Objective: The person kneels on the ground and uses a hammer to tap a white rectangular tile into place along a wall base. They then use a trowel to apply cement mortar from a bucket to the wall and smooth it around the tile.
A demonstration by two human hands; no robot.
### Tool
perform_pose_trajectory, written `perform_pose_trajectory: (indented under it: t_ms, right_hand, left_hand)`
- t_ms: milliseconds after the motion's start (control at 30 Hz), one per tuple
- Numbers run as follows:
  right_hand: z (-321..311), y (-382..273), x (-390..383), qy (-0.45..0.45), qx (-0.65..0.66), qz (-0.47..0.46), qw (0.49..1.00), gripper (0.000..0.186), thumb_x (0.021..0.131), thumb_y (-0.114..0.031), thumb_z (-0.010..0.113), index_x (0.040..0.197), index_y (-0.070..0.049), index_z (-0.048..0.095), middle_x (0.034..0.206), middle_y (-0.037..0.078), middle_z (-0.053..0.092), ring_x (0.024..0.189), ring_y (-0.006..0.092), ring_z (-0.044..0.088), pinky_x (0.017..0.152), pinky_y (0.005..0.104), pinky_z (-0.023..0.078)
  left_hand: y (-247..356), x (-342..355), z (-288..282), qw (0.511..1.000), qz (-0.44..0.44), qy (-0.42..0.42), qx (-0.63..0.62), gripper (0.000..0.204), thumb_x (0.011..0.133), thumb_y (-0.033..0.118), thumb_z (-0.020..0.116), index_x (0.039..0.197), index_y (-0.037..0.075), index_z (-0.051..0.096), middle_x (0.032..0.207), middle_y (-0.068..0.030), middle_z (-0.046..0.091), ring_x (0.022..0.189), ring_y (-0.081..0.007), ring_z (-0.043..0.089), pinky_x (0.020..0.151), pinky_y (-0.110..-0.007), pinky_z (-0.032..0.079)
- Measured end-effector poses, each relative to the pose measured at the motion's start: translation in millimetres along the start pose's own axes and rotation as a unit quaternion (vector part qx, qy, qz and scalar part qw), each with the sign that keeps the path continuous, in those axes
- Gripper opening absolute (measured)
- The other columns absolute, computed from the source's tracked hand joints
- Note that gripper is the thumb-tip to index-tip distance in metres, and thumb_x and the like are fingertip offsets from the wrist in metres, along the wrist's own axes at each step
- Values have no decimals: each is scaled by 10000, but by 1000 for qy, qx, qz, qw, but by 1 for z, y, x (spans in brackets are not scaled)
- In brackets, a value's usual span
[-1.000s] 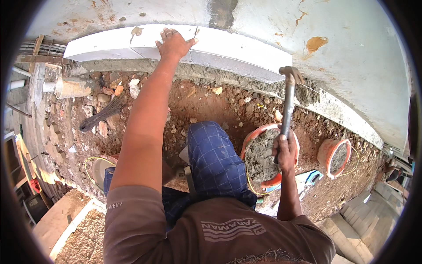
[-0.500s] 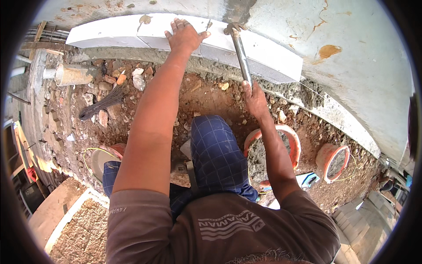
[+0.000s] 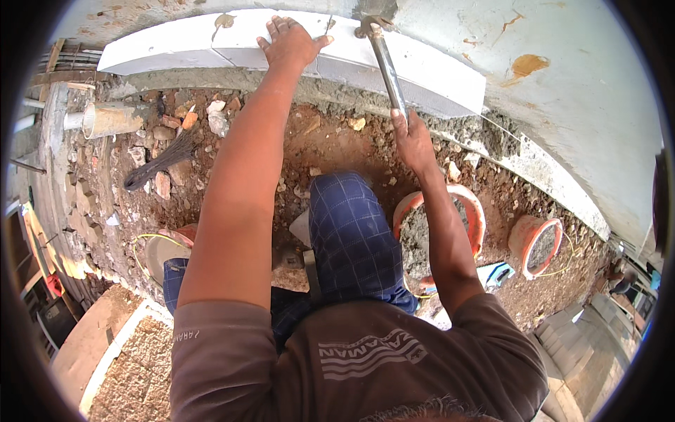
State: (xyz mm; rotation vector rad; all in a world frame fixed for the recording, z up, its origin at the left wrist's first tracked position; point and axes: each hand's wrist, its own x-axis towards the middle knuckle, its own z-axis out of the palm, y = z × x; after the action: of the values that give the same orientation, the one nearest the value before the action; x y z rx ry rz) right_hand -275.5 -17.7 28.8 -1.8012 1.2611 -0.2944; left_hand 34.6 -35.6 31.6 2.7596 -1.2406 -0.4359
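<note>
A row of white lightweight blocks (image 3: pixel 169 43) lies along the base of the wall, with grey mortar in and under its joints. My left hand (image 3: pixel 291 46) rests flat on top of the row with fingers spread, beside a narrow joint. My right hand (image 3: pixel 413 143) grips a hammer (image 3: pixel 387 70) low on its metal handle. The hammer's head is at the far top edge of the blocks, close to the wall; whether it touches them I cannot tell.
Mortar fills an orange bucket (image 3: pixel 478 224) by my right forearm and a smaller bucket (image 3: pixel 542 252) further right. A blue-handled saw (image 3: pixel 497 273) lies between them. At left are a bristle brush (image 3: pixel 163 160), a pipe (image 3: pixel 112 120), rubble and another bucket (image 3: pixel 163 254).
The whole view has shifted slightly, so the blocks appear a little higher. Against the blocks, both hands and the hammer hold nearly the same places.
</note>
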Motion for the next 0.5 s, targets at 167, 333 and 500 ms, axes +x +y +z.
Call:
perform_pose_trajectory:
  t_ms: [167, 333, 500]
  right_hand:
    - [-29, -61, -28, 24, 106, -51, 993, 646, 1022, -614, 394, 1001, 7, 566, 733, 127, 602, 659, 254, 601, 609, 410, 488]
    - [5, 3, 4, 58, -30, -87, 994, 646, 1010, -639, 403, 1060, -14, 562, 618, -5, 484, 524, 96, 478, 474, 309, 425]
    - [-22, -34, -11, 16, 18, -18, 1000, 626, 1020, -614, 409, 1060, -13, 577, 671, 26, 530, 557, 106, 491, 501, 328, 414]
  left_hand:
    - [-5, 0, -5, 1000, -10, 6, -2, 1092, 847, 702, 621, 1543, -53, 251, 1629, -257, 181, 1537, -363, 115, 1219, -600, 117]
    - [-6, 9, 7, 999, 4, 44, 2, 1115, 824, 735, 619, 1532, -56, 278, 1620, -259, 210, 1530, -366, 150, 1205, -612, 160]
    - [-4, 7, -2, 1000, -7, -9, 2, 1088, 852, 691, 627, 1545, -54, 244, 1626, -264, 182, 1539, -363, 104, 1220, -598, 105]
